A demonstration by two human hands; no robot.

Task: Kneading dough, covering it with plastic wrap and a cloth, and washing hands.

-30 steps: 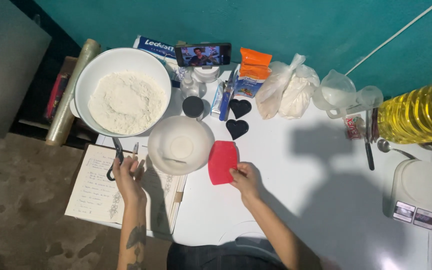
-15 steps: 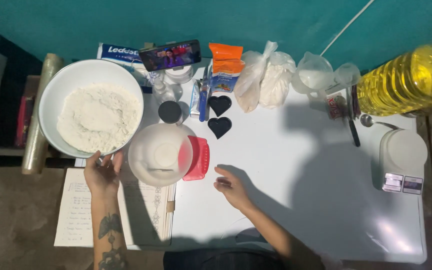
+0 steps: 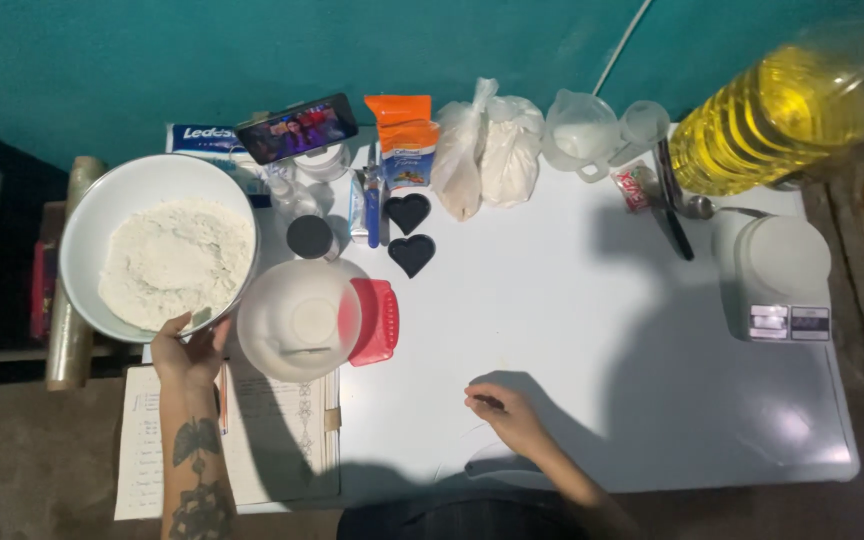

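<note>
The left hand (image 3: 190, 350) is still gripping the near rim of the big white flour bowl (image 3: 157, 248), fingers clamped; the right hand (image 3: 504, 413) has drawn back onto the bare white table (image 3: 572, 330), fingers loosely curled. An orange packet (image 3: 403, 135) is standing by the teal wall, beside tied clear bags (image 3: 487, 150).

White table (image 3: 572, 330) carrying: big flour bowl (image 3: 157, 250) overhanging left edge, small white bowl (image 3: 297, 320) touching red scraper (image 3: 377, 320), two black heart cutters (image 3: 410, 232), orange packet (image 3: 404, 140), tied plastic bags (image 3: 487, 150), oil bottle (image 3: 767, 120) lying on side, kitchen scale (image 3: 780, 275), spoon (image 3: 697, 208). Open notebook (image 3: 252, 440) lying at front-left corner.
</note>
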